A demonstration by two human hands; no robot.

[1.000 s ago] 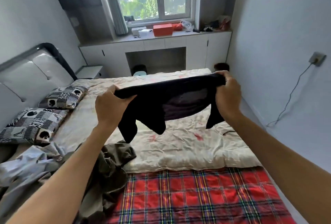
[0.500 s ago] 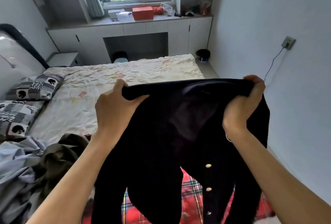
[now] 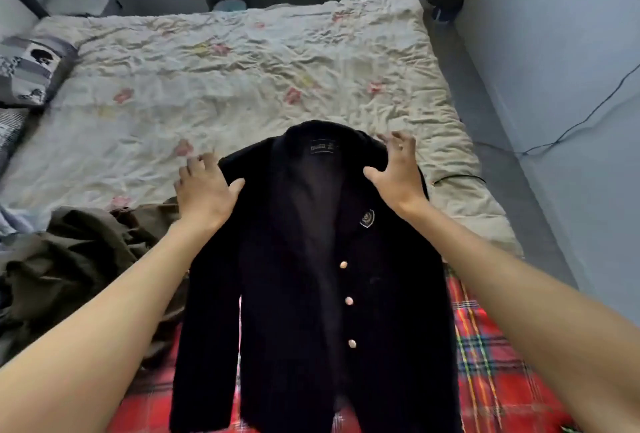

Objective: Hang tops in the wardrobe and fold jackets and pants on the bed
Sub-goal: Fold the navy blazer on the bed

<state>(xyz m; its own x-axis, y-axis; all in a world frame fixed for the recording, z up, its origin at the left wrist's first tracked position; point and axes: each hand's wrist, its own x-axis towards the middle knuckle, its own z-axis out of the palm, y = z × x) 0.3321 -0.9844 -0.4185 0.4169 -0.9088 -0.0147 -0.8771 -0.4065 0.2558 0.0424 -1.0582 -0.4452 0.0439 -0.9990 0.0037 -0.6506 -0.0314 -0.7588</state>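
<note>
A dark navy jacket (image 3: 304, 294) with a chest badge and three pale buttons lies front-up on the bed (image 3: 242, 86), collar away from me, its lower half over a red plaid blanket (image 3: 485, 356). My left hand (image 3: 204, 186) hovers at the jacket's left shoulder with fingers spread. At the right shoulder, beside the collar, my right hand (image 3: 394, 169) is also spread. Neither hand grips the cloth.
An olive-green garment (image 3: 79, 259) lies crumpled at the left of the jacket, with pale blue cloth (image 3: 10, 221) past it. Patterned pillows (image 3: 31, 69) sit at the bed's far left. A cable (image 3: 571, 127) runs along the floor by the right wall.
The jacket was held up in the air by both hands at its shoulders; now it lies flat on the bed and both hands have let go. My view has tilted down.
</note>
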